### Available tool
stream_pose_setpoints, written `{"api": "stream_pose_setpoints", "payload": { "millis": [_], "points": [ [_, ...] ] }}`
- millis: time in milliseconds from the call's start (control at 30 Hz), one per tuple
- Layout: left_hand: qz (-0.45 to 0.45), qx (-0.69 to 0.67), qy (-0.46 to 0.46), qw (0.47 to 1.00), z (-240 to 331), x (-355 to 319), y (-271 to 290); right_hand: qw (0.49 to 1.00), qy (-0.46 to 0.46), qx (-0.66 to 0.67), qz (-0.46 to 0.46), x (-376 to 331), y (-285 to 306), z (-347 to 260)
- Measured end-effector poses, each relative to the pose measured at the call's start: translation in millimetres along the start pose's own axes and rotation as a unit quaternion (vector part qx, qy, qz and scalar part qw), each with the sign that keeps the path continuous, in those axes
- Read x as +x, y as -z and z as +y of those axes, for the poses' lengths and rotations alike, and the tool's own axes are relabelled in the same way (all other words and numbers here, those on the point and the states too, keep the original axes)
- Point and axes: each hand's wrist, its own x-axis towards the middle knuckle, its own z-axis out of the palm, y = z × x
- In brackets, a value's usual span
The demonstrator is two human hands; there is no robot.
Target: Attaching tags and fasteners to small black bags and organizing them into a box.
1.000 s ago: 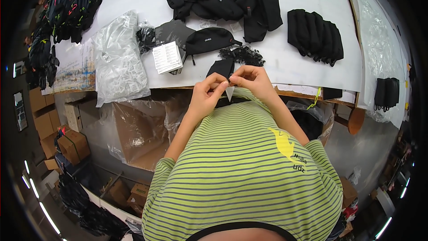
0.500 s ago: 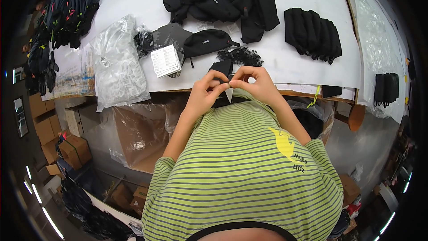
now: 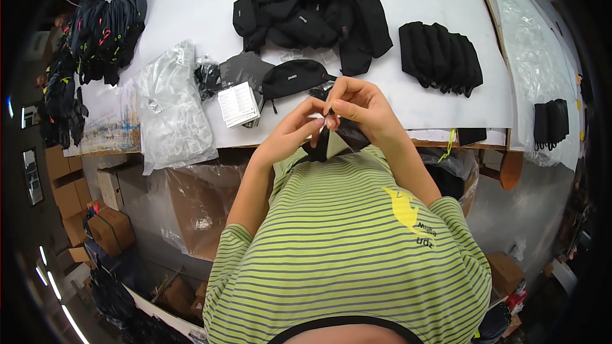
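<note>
Just beyond the table's near edge, my left hand (image 3: 294,130) and my right hand (image 3: 368,109) meet fingertip to fingertip in front of my body. The fingers of both are closed in a pinch on something small and dark that they mostly hide. A white tag (image 3: 335,145) hangs below the fingertips. Behind it shows part of a black fabric piece (image 3: 350,134), largely covered by my hands. A black waist pouch (image 3: 294,79) lies on the table beyond my left hand. Next to it is a stack of white printed cards (image 3: 238,106).
A clear plastic bag of small white pieces (image 3: 175,108) lies left of the cards. Black bags (image 3: 306,16) are heaped at the back, with a row of folded black pouches (image 3: 440,57) on the right. Cardboard boxes (image 3: 109,228) stand at the left.
My right hand has lifted slightly and turned over the left one's fingertips. The white tag has swung and shows wider, with more black fabric in view behind it. The camera view has tilted a little.
</note>
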Motion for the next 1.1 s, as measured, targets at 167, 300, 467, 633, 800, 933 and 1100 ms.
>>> {"api": "stream_pose_setpoints", "payload": {
  "millis": [167, 300, 467, 633, 800, 933, 1100],
  "points": [
    [-0.042, 0.161, -0.068, 0.984, -11.0, 4.5, -0.4, 0.994, -0.013, 0.105, -0.006, -0.2, -5.6, -2.8],
    [-0.017, 0.161, -0.051, 0.986, -1.5, 7.1, 0.6, 0.985, 0.028, 0.165, -0.034, -1.3, 2.1, -2.3],
    [0.029, 0.412, -0.156, 0.897, 7.0, -5.5, 16.6, 0.937, 0.088, 0.331, -0.066, -3.5, 8.5, -4.9],
    [0.078, 0.359, 0.001, 0.93, -6.3, -24.7, 28.9, 0.915, 0.072, 0.389, -0.079, -0.5, 7.4, -4.7],
    [0.11, 0.294, -0.065, 0.947, -34.9, -32.5, 34.1, 0.897, 0.062, 0.432, -0.069, 0.0, 10.0, -0.4],
    [0.147, 0.124, -0.019, 0.981, -36.6, -31.8, 21.8, 0.885, 0.061, 0.459, -0.054, -3.5, 16.4, 0.2],
    [0.164, 0.146, -0.009, 0.976, -43.1, -28.9, 30.7, 0.871, 0.058, 0.485, -0.05, -8.4, 22.5, 5.3]
  ]
}}
